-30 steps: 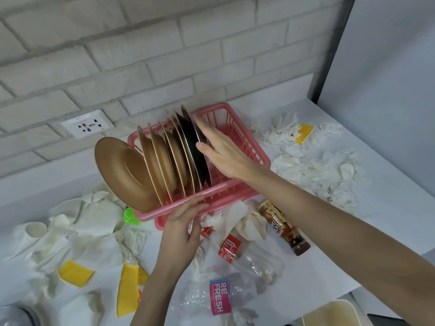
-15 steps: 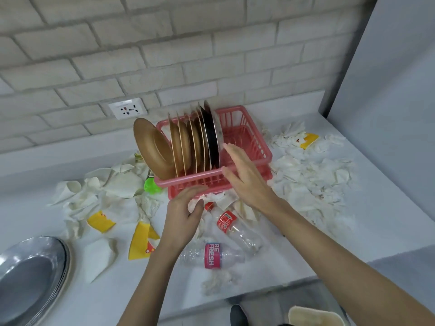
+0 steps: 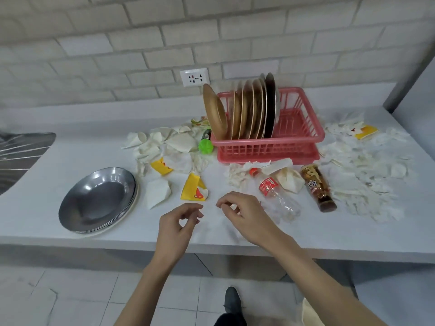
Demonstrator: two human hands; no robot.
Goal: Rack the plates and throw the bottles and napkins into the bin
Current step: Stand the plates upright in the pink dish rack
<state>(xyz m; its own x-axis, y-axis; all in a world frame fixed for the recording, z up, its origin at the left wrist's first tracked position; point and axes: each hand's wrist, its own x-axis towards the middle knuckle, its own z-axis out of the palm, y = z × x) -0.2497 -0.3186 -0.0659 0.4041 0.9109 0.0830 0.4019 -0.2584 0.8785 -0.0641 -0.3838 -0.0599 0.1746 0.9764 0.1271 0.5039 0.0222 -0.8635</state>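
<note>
The white counter (image 3: 94, 149) runs under a brick wall. The pink rack (image 3: 299, 137) sits near the back edge, with brown plates (image 3: 249, 109) standing in its left end. Silver plates (image 3: 98, 198) are stacked by the front edge. A clear bottle (image 3: 275, 196) and a brown bottle (image 3: 316, 187) lie in front of the rack among napkins (image 3: 364, 175). My left hand (image 3: 179, 222) and right hand (image 3: 242, 215) hang near the front edge, fingers loosely curled, holding nothing.

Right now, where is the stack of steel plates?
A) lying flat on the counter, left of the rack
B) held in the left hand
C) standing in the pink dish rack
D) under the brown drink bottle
A: the stack of steel plates lies flat on the white counter, left of the pink dish rack.
</note>
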